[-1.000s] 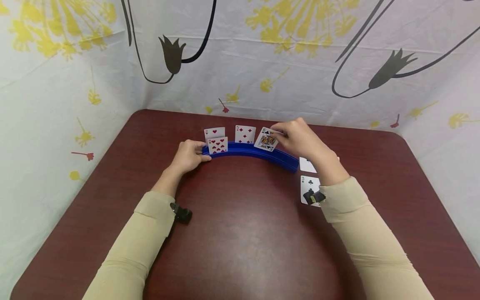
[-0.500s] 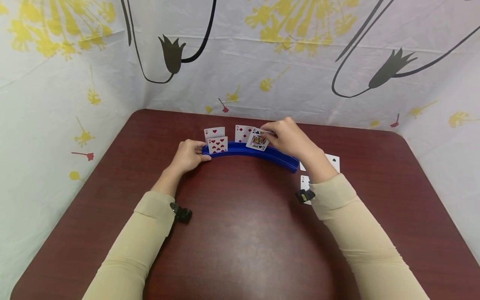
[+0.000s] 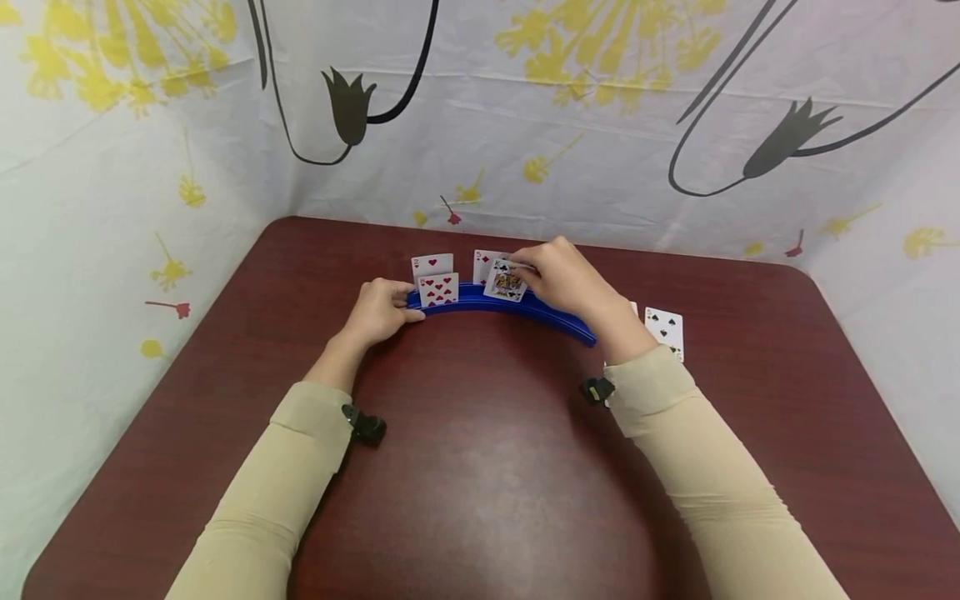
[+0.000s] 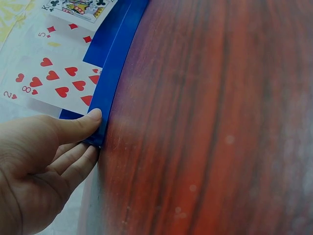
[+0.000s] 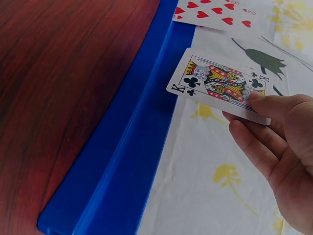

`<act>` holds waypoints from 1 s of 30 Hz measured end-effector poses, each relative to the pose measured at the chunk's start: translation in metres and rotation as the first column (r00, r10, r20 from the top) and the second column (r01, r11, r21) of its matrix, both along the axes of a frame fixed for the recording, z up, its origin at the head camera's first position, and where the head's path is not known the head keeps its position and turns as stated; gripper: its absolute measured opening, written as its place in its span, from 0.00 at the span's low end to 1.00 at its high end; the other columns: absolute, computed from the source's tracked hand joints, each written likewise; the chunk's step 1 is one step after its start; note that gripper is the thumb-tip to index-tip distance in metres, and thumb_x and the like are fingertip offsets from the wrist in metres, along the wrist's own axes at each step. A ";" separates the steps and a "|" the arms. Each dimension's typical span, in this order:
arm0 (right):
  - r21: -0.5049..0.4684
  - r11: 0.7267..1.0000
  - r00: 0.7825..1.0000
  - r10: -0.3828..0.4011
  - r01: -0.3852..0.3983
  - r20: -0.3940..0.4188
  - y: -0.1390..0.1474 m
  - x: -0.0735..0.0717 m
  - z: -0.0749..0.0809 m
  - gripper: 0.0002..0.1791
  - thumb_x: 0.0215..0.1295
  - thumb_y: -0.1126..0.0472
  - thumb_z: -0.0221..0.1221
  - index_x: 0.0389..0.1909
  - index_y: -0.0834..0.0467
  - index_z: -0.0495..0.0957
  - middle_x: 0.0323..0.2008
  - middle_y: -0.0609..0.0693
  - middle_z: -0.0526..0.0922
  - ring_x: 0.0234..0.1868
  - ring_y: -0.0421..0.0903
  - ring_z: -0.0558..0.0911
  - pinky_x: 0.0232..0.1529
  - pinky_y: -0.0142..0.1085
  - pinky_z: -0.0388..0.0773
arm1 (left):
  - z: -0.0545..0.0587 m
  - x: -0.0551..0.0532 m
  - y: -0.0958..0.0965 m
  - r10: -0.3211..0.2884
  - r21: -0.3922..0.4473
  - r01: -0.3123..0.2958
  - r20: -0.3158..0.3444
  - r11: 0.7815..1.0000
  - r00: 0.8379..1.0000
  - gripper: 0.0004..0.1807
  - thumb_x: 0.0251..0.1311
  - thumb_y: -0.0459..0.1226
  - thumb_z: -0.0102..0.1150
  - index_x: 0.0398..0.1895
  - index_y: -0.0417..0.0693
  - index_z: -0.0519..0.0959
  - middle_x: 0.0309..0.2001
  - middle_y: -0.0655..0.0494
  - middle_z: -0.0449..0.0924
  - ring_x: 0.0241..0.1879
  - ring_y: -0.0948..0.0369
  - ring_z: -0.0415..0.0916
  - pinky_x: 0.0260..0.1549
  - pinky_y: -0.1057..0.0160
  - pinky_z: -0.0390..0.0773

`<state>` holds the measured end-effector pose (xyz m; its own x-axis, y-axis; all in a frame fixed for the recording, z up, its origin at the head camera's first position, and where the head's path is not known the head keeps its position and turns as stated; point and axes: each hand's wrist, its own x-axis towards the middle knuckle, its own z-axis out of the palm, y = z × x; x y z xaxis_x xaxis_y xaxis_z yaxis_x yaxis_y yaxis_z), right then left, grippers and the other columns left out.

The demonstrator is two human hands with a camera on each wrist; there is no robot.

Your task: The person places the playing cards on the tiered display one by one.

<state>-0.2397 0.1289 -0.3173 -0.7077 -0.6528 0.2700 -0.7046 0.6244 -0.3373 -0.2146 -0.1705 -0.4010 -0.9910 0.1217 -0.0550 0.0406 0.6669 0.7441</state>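
My left hand (image 3: 375,315) grips the left end of a curved blue card holder (image 3: 543,309), thumb on its front in the left wrist view. My right hand (image 3: 568,282) pinches a king of clubs (image 5: 220,85) by its edge, thumb on the face. That card is tilted above the holder's middle and overlaps the five of diamonds (image 3: 482,263) in the head view. Toward the left end, an eight of hearts (image 4: 58,83) stands in the holder. Behind it rises a two of hearts (image 3: 432,263), its lower part hidden.
A five of spades (image 3: 664,330) lies face up on the brown table (image 3: 480,492), right of the holder. Other cards there are mostly hidden by my right forearm. A patterned cloth (image 3: 450,150) hangs behind the table's back edge.
My right hand has carried the king of clubs leftward along the holder until it covers much of the five of diamonds. My left hand keeps its place on the holder's end.
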 end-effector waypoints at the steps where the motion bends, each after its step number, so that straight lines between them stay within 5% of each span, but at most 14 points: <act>1: 0.004 1.000 1.000 0.000 0.000 0.000 -0.001 0.000 0.000 0.11 0.69 0.69 0.62 0.49 0.67 0.86 0.43 0.61 0.88 0.37 0.52 0.87 0.41 0.47 0.83 | 0.000 0.000 0.000 0.001 0.001 -0.001 -0.001 1.000 1.000 0.27 0.60 0.34 0.72 0.62 0.34 0.79 0.57 0.37 0.81 0.55 0.47 0.82 0.55 0.49 0.80; 30: 0.094 0.995 0.999 -0.036 0.033 0.032 -0.017 -0.003 -0.012 0.13 0.72 0.65 0.60 0.53 0.60 0.86 0.43 0.58 0.89 0.37 0.51 0.87 0.40 0.47 0.82 | 0.000 0.000 0.000 0.004 0.004 -0.004 0.008 1.000 1.000 0.27 0.60 0.34 0.72 0.62 0.35 0.78 0.57 0.37 0.81 0.55 0.47 0.82 0.56 0.49 0.79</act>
<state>-0.2428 0.1120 -0.3294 -0.7383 -0.6489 0.1841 -0.6709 0.6784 -0.2995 -0.2147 -0.1706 -0.4011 -0.9911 0.1176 -0.0625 0.0317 0.6642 0.7469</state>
